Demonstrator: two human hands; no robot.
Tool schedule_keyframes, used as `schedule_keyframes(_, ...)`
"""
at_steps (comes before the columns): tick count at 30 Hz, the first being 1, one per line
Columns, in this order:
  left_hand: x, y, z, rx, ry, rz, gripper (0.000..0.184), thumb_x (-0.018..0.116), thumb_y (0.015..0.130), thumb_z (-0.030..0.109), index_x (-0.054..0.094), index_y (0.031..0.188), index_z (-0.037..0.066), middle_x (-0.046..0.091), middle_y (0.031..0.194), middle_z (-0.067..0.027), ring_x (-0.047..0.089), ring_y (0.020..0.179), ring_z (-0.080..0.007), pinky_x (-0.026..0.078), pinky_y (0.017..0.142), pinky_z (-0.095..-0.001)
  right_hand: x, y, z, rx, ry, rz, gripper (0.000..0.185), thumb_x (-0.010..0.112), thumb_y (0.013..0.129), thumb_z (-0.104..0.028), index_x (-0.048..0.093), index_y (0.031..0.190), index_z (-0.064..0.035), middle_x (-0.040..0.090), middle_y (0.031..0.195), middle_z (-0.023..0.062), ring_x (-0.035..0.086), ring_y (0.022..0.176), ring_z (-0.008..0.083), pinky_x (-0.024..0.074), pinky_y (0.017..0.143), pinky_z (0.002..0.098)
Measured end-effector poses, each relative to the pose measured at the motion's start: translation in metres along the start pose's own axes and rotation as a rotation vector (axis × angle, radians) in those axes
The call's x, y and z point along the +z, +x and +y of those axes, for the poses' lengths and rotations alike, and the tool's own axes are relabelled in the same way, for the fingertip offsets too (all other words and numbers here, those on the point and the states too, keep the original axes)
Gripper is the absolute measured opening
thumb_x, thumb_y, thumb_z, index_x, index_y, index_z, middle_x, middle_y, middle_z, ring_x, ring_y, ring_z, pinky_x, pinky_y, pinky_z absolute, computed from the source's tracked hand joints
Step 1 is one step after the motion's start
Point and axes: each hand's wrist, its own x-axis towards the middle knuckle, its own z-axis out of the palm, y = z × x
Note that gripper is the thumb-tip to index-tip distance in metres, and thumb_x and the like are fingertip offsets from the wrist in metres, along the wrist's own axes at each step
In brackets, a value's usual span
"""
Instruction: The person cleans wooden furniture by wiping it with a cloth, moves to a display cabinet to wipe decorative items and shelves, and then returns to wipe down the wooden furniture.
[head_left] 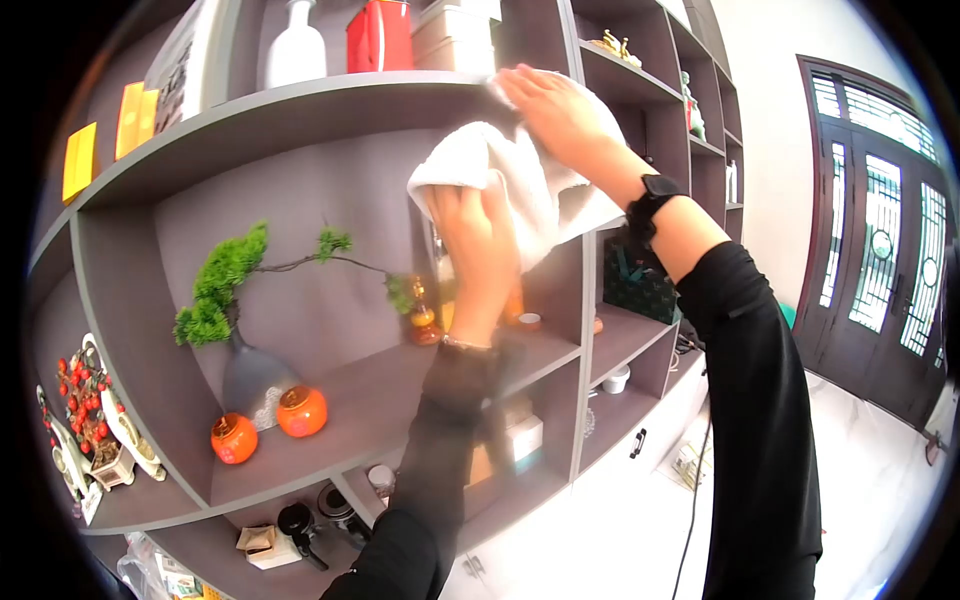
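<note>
A white cloth (540, 195) hangs bunched between my two hands, up against the grey shelf board (330, 98). My left hand (474, 235) grips its lower left part from below, with the fingertips tucked into the folds. Higher up, my right hand (568, 118) holds the cloth at the shelf's front edge, its fingers long and close together over the fabric. Behind my left wrist, an amber glass bottle (424, 318) stands on the shelf below, partly blurred.
A dark vase (256, 375) with a green artificial branch and two orange jars (302, 411) stand at lower left. Above are a white bottle (297, 48) and a red box (379, 38). A black cable (697, 490) runs down to the floor at right, before dark doors (880, 235).
</note>
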Motion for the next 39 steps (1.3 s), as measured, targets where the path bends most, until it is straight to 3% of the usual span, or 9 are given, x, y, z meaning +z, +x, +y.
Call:
schedule_keyframes(5,0.063,-0.028,-0.003,-0.127,-0.121,0.051,0.035,0.050,0.100,0.017,0.060,0.122,-0.008,0.054,0.130,-0.0232,0.046,0.124,-0.0387,0.034,0.106,-0.0458,0.019,-0.049,0.057,0.007,-0.102,-0.039,0.058,0.052,0.086,-0.003,0.043,0.144,-0.0086,0.047,0.147,0.0068,0.039,0.140,0.0245,0.0335,0.115,0.0382)
schedule_keyframes(10,0.122,-0.062,-0.012,-0.098,-0.028,0.064,0.034,0.056,0.094,0.015,0.063,0.119,-0.006,0.057,0.126,-0.0230,0.048,0.121,-0.0383,0.036,0.104,-0.0457,0.048,-0.076,0.086,-0.062,-0.098,-0.098,0.061,0.052,0.085,0.000,0.042,0.144,-0.0079,0.048,0.146,0.0073,0.039,0.140,0.0255,0.0338,0.115,0.0377)
schedule_keyframes(13,0.165,-0.082,-0.025,-0.215,-0.141,0.062,0.030,0.058,0.089,0.016,0.066,0.103,-0.010,0.061,0.111,-0.0272,0.050,0.108,-0.0457,0.037,0.098,-0.0539,0.063,-0.097,0.082,-0.091,0.011,-0.115,0.056,0.053,0.083,0.002,0.050,0.138,-0.0074,0.049,0.145,0.0084,0.040,0.139,0.0261,0.0380,0.113,0.0376)
schedule_keyframes(14,0.176,-0.090,-0.023,-0.400,-0.181,-0.020,0.031,0.057,0.089,0.018,0.067,0.096,-0.010,0.062,0.106,-0.0285,0.051,0.105,-0.0459,0.038,0.095,-0.0542,0.068,-0.105,0.081,-0.134,0.012,-0.148,0.057,0.061,0.080,-0.004,0.051,0.136,-0.0051,0.051,0.143,0.0079,0.041,0.139,0.0261,0.0380,0.112,0.0354)
schedule_keyframes(17,0.213,-0.116,-0.028,-0.446,-0.110,-0.136,0.037,0.054,0.095,0.019,0.060,0.121,-0.006,0.059,0.122,-0.0267,0.048,0.118,-0.0428,0.038,0.099,-0.0471,0.093,-0.122,0.080,-0.165,-0.020,-0.076,0.050,0.062,0.078,-0.004,0.058,0.128,-0.0058,0.054,0.140,0.0060,0.041,0.139,0.0232,0.0405,0.110,0.0350)
schedule_keyframes(20,0.236,-0.132,-0.027,-0.218,0.135,-0.021,0.044,0.053,0.095,0.022,0.053,0.129,-0.006,0.053,0.127,-0.0291,0.046,0.119,-0.0463,0.032,0.102,-0.0539,0.109,-0.126,0.091,-0.159,0.081,0.007,0.036,0.063,0.075,-0.006,0.066,0.110,-0.0061,0.062,0.128,0.0048,0.048,0.133,0.0222,0.0438,0.106,0.0354)
schedule_keyframes(27,0.249,-0.154,-0.031,-0.170,0.260,0.007,0.047,0.056,0.093,0.026,0.050,0.125,-0.007,0.049,0.122,-0.0332,0.045,0.114,-0.0520,0.030,0.098,-0.0641,0.159,-0.119,0.090,-0.143,0.228,0.437,0.010,0.062,0.066,-0.008,0.069,0.073,-0.0060,0.070,0.086,0.0062,0.063,0.103,0.0217,0.0475,0.089,0.0338)
schedule_keyframes(30,0.250,-0.169,-0.034,-0.130,0.337,-0.006,0.042,0.057,0.091,0.019,0.050,0.123,-0.008,0.049,0.119,-0.0321,0.047,0.110,-0.0512,0.034,0.094,-0.0619,0.144,-0.136,0.082,-0.178,0.407,0.325,0.008,0.058,0.062,-0.004,0.063,0.069,-0.0014,0.068,0.087,0.0140,0.061,0.099,0.0310,0.0466,0.091,0.0414)
schedule_keyframes(39,0.214,-0.238,-0.021,-0.172,0.595,-0.221,0.042,0.065,0.073,0.001,0.054,0.112,-0.009,0.049,0.110,-0.0297,0.049,0.097,-0.0472,0.041,0.082,-0.0542,0.146,-0.204,0.044,-0.258,0.618,0.258,0.010,0.062,0.056,-0.007,0.062,0.066,-0.0041,0.067,0.082,0.0093,0.062,0.092,0.0268,0.0475,0.086,0.0391)
